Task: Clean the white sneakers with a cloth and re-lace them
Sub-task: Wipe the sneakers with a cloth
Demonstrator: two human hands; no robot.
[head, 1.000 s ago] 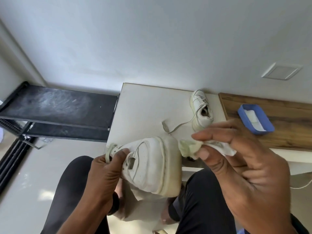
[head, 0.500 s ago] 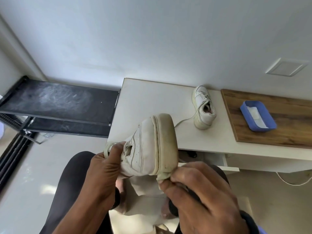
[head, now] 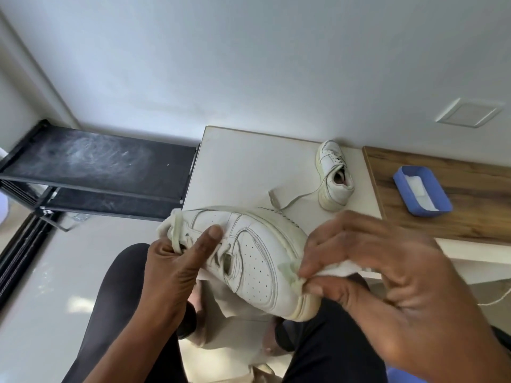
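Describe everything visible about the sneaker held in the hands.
The held sneaker is a white, leather-look low-top with stitched panels, a perforated toe box, cream laces and a yellowed rubber sole rim. It is held above the lap, tipped on its side, toe toward the right hand. The left hand grips its heel end, thumb across the upper; the right hand presses a cloth against the sole rim by the toe.
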